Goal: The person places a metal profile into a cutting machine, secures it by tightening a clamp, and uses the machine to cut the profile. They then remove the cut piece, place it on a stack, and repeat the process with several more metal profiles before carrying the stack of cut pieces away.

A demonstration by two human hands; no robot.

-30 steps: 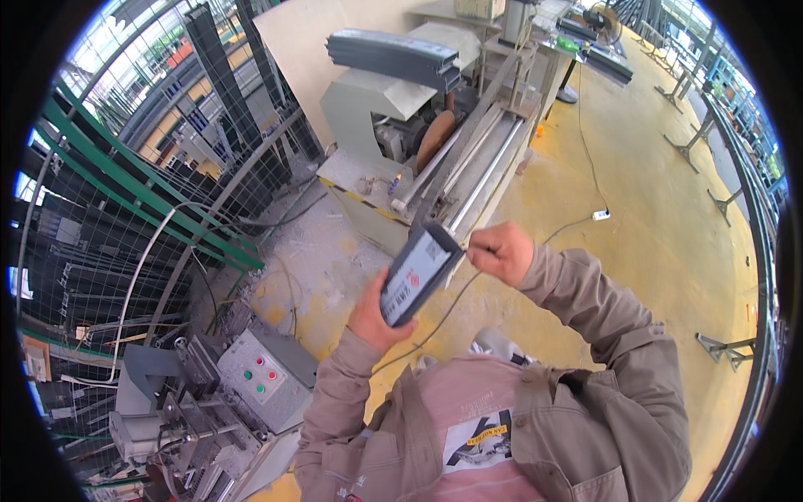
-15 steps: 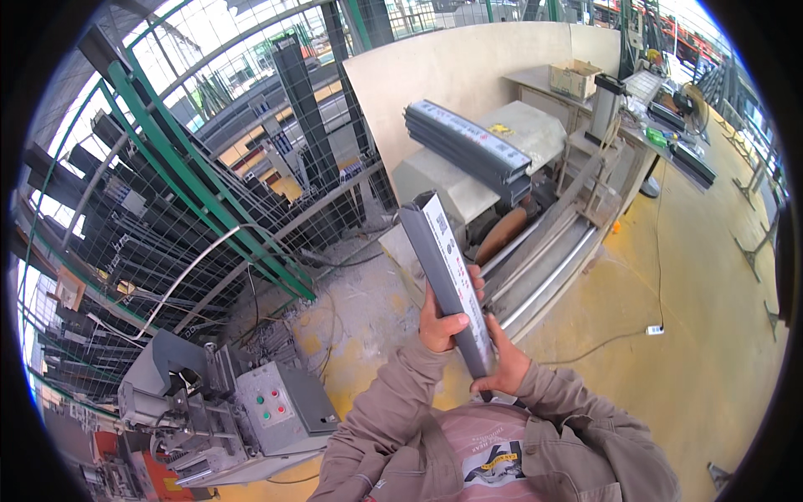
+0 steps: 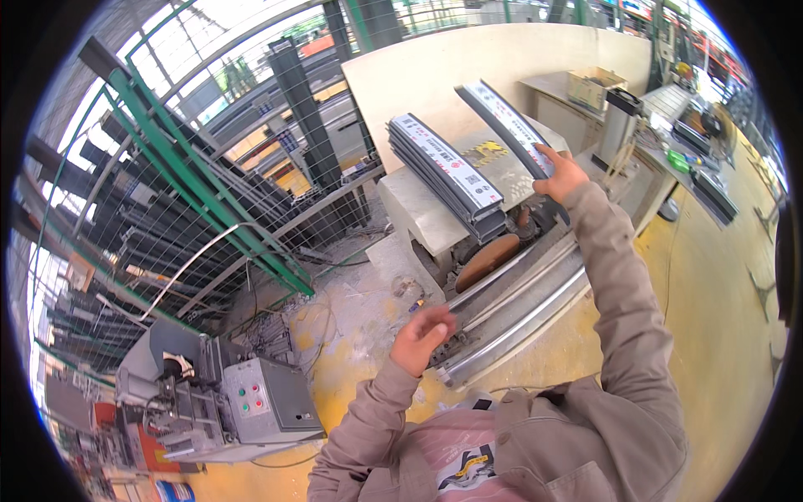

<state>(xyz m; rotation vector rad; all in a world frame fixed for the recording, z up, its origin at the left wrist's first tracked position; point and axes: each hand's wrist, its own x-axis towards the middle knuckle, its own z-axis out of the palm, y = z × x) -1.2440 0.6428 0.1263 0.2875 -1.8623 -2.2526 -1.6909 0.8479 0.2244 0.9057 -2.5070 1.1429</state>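
My right hand [image 3: 562, 174] is stretched out over the machine and grips the near end of a long dark grey profile bar [image 3: 502, 119] with a white printed strip along its top. Just left of that bar, a stack of similar grey profiles [image 3: 443, 171] rests on the machine's pale cover [image 3: 418, 209], white strips facing up. My left hand [image 3: 422, 339] hovers in front of the machine's rails with nothing in it. Its fingers are loosely apart and a little blurred at the tips.
A brown disc [image 3: 488, 261] sits under the stack's near end, beside metal rails [image 3: 519, 326]. A grey control box [image 3: 272, 397] with coloured buttons stands at lower left. Green mesh fencing [image 3: 201, 209] runs along the left. An open carton [image 3: 595, 88] sits on the back table.
Both hands held a profile before my chest; now my left hand is off it and lower. My right hand has reached forward and right, gripping a profile beside the stack.
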